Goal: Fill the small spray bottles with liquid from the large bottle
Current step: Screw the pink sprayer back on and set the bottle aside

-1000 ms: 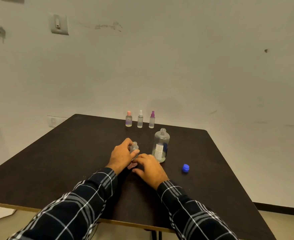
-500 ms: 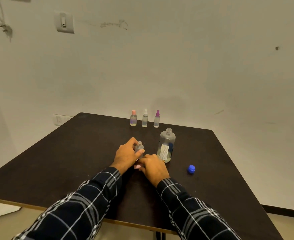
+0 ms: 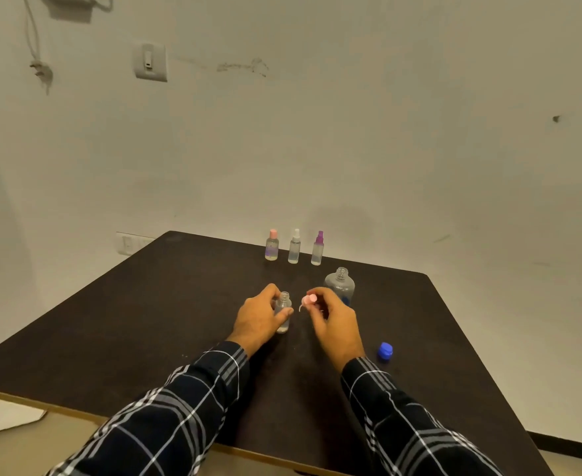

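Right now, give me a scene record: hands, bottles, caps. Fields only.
left hand: grips small clear uncapped bottle, upright
right hand: pinches pink spray cap beside that bottle's neck, not on it
large clear plastic bottle: uncapped, upright, behind right hand
blue screw cap: loose on dark table, right of right hand
far row: pink-capped small bottle, white-capped small bottle, purple-capped small bottle, all upright
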